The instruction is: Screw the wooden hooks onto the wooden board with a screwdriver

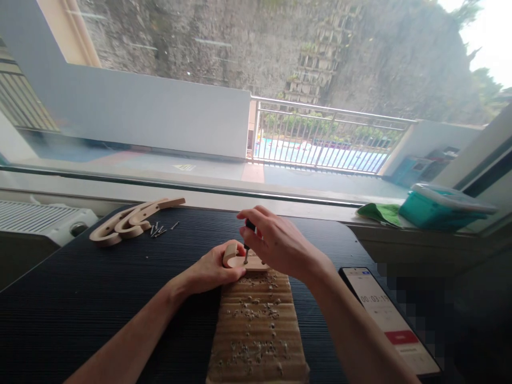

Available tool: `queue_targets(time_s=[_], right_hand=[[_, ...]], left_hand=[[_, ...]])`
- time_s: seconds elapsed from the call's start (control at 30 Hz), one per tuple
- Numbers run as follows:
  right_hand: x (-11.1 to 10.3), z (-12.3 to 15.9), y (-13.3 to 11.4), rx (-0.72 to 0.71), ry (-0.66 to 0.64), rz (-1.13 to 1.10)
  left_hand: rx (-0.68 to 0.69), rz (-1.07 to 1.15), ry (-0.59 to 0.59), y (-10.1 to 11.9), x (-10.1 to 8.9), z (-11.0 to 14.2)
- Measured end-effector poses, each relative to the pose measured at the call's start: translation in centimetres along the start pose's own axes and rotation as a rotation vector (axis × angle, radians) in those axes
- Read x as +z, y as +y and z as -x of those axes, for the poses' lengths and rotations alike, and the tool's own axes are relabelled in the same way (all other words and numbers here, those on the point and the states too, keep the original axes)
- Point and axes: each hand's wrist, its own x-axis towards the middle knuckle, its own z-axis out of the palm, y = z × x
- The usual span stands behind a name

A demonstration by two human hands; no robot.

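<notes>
Desk, black and wood-grained (80,288), carries work that looks only partway along. A brown corrugated cardboard slab (256,325), pitted with holes and torn bits, runs from the near edge towards the middle; its rough top could rock whatever sits there. Beyond the far right corner, a teal plastic box with a clear lid (440,210) stands on the sill beside a green cloth (380,214). A black phone showing a timer (386,309) lies at the right edge, just beside your right forearm. The pale curved wooden piece in work (238,262) rests on the slab's far end, your left hand (210,269) clamped on it. Your right hand (280,240) grips a black-handled screwdriver (250,225), tip down at the wood, and hides the piece's right end; you can't tell how deep any screw sits. At least two similar wooden pieces (108,233) lie near the far left corner, apart from the slab and seemingly waiting. Small silver screws (158,231) lie loose beside them, unused.
</notes>
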Motion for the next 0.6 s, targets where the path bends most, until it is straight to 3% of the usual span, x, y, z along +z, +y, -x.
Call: queue_targets(time_s=[0.17, 0.47, 0.6], right_hand=[[-0.1, -0.1, 0.1, -0.085, -0.057, -0.154], [0.9, -0.6, 0.0, 0.097, 0.055, 0.209], [0.7, -0.4, -0.3, 0.058, 0.019, 0.171]], left_hand=[[-0.026, -0.016, 0.007, 0.3, 0.0, 0.0], [-0.004, -0.036, -0.007, 0.3, -0.1, 0.0], [-0.009, -0.042, 0.01, 0.3, -0.1, 0.0]])
